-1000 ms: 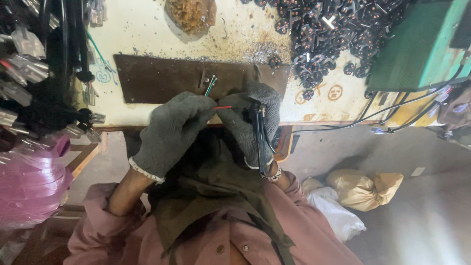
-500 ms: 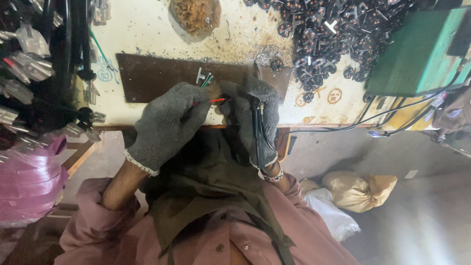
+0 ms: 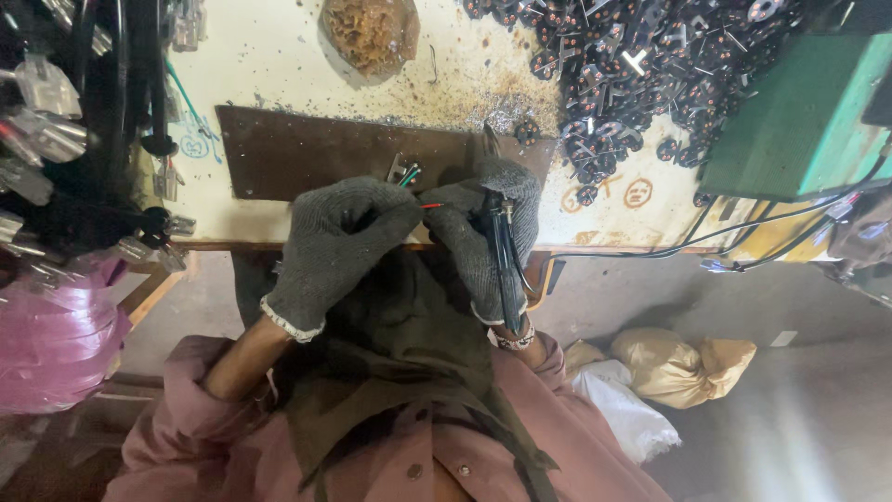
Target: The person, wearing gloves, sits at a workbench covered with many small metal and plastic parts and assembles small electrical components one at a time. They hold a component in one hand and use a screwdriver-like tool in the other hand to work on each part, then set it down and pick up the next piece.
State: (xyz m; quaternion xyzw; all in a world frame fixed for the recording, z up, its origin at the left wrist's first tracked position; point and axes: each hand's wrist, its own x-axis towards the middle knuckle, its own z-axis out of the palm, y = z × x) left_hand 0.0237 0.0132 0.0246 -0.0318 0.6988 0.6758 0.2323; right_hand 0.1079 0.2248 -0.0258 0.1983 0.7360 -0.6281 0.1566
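Both hands wear coarse grey knitted gloves with pale cuffs. The left hand (image 3: 339, 244), centre frame, has its grip closed narrowly around a thin red wire (image 3: 431, 205) and a small metal connector with green leads (image 3: 405, 174) that projects above the knuckles. The right hand (image 3: 490, 232), just beside it and touching at the fingertips, has its grip closed around a slim black soldering tool (image 3: 503, 251), a rod-shaped body lying along the palm with its cable running toward the wrist.

The work sits at the near edge of the desk (image 3: 279, 65), a pale, stained, gritty surface. A flat dark-brown rectangular plate (image 3: 297, 153) lies directly behind the hands. A heap of small dark metal parts (image 3: 632, 65) fills the upper right; a green box (image 3: 790, 121) stands at right. A crumbly brown lump (image 3: 370, 33) lies at top centre. Black cable bundles (image 3: 84, 139) crowd the left edge. Open desk room remains only between plate and heap.
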